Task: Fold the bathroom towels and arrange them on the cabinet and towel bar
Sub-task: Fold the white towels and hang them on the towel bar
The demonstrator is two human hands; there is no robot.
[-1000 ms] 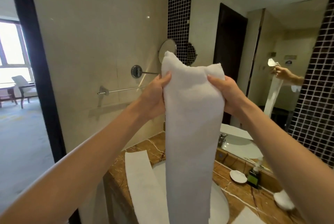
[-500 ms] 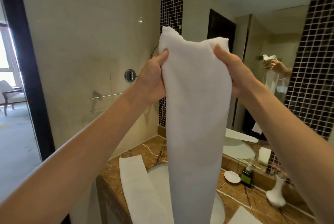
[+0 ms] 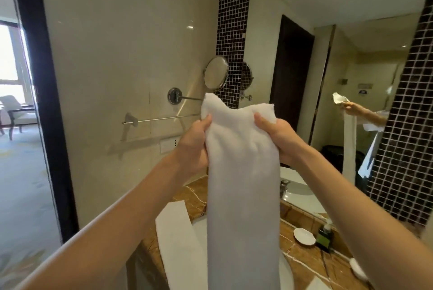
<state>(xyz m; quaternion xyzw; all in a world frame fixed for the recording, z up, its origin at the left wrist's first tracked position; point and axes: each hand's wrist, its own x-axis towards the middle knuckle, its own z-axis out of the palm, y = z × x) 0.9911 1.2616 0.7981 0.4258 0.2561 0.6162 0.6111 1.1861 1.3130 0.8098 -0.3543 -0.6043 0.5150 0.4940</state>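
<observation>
A bar (image 3: 164, 119) ran along the wall at left, the left hand (image 3: 194, 146) gripped the left edge of a long folded towel (image 3: 243, 184) hanging upright between both hands above the counter (image 3: 304, 257), top corners poking above the thumbs, and the right hand (image 3: 278, 135) clutched its right edge.

Both hands grip a long white towel (image 3: 243, 184) near its top: left hand (image 3: 194, 146), right hand (image 3: 278, 137). It hangs over the marble desk (image 3: 304, 257), hiding the towel bar's (image 3: 161, 119) right end.
</observation>
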